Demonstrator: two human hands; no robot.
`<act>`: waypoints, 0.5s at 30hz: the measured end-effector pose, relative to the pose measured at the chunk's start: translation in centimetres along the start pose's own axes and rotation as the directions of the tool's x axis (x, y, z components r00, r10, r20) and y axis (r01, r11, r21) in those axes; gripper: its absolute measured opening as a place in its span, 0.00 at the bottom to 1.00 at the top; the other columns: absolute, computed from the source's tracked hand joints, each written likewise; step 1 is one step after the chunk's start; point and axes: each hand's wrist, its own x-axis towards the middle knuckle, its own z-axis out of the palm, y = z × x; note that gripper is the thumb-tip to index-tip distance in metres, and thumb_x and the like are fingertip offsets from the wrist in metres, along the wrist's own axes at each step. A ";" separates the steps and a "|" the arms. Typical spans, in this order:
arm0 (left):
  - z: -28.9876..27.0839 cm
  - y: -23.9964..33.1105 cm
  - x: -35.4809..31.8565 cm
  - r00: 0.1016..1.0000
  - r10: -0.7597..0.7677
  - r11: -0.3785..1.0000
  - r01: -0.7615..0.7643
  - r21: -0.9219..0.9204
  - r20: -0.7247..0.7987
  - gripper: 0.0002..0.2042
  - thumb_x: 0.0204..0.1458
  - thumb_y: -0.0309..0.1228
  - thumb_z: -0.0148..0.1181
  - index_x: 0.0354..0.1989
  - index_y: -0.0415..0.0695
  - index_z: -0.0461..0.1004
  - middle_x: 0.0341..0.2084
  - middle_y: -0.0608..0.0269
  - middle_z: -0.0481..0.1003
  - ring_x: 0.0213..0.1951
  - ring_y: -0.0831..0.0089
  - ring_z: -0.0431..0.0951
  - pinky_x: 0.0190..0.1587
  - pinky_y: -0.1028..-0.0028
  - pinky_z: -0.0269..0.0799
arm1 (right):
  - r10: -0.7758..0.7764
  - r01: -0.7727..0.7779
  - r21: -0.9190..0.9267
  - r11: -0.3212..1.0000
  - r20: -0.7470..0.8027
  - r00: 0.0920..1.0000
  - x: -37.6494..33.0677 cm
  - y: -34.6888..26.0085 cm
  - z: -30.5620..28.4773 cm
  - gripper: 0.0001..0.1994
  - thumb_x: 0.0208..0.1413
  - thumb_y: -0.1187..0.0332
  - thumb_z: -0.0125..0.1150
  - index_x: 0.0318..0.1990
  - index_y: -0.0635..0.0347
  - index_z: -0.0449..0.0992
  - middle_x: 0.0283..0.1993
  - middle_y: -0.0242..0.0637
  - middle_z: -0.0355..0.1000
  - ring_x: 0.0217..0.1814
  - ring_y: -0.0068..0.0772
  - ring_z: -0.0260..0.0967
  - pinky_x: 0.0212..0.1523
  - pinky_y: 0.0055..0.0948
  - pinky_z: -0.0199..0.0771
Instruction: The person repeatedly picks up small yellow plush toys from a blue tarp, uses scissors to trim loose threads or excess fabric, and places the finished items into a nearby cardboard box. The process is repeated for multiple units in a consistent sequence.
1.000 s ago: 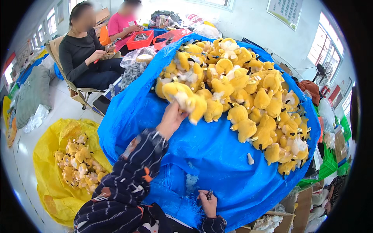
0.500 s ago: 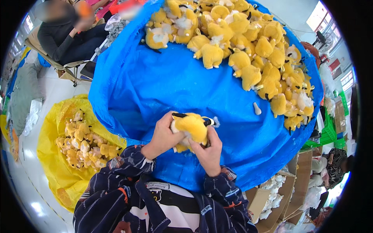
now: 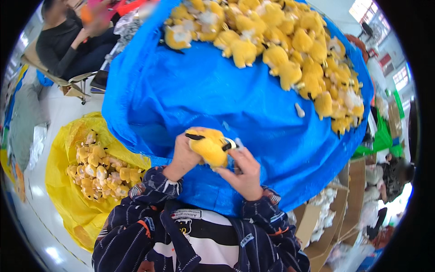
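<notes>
A yellow plush toy (image 3: 209,147) with black ear tips is held close in front of me over the blue tarp (image 3: 204,95). My left hand (image 3: 183,154) grips its left side. My right hand (image 3: 244,170) holds its right side, with a small tool, only partly visible, at the fingers beside the toy. A big heap of the same yellow plush toys (image 3: 290,50) lies across the far side of the tarp.
A yellow bag (image 3: 68,199) full of plush toys sits on the floor at my left. A seated person (image 3: 68,43) works at the far left. Cardboard boxes (image 3: 326,226) with white stuffing stand at the lower right.
A second ago my left hand reached into the far heap. It has brought one toy back in front of me, and both hands now hold it.
</notes>
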 end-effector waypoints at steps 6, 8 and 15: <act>-0.7 -2.8 0.3 0.948 0.315 0.848 -0.299 0.438 0.037 0.14 0.38 0.23 0.66 0.37 0.40 0.74 0.35 0.57 0.78 0.37 0.66 0.78 0.41 0.69 0.72 | 0.084 -0.096 -0.055 0.994 -0.184 0.979 0.1 -1.3 -3.1 0.10 0.44 0.77 0.65 0.37 0.62 0.76 0.29 0.35 0.73 0.19 0.18 0.61 0.19 0.18 0.58; -0.1 -2.1 0.6 0.886 0.440 0.705 -0.441 0.555 0.144 0.15 0.36 0.25 0.67 0.36 0.42 0.74 0.34 0.57 0.77 0.37 0.62 0.78 0.43 0.67 0.70 | 0.090 -0.097 -0.081 0.992 -0.095 0.991 0.7 -1.5 -2.5 0.09 0.45 0.76 0.64 0.36 0.63 0.76 0.29 0.37 0.73 0.20 0.24 0.65 0.20 0.20 0.62; 0.0 -1.2 0.3 0.877 0.395 0.687 -0.480 0.546 0.275 0.14 0.36 0.25 0.68 0.34 0.41 0.75 0.34 0.58 0.77 0.39 0.63 0.77 0.44 0.67 0.70 | -0.025 -0.008 -0.228 0.974 -0.144 0.989 0.5 0.9 -2.0 0.08 0.43 0.80 0.61 0.33 0.63 0.74 0.27 0.39 0.71 0.24 0.33 0.70 0.24 0.26 0.69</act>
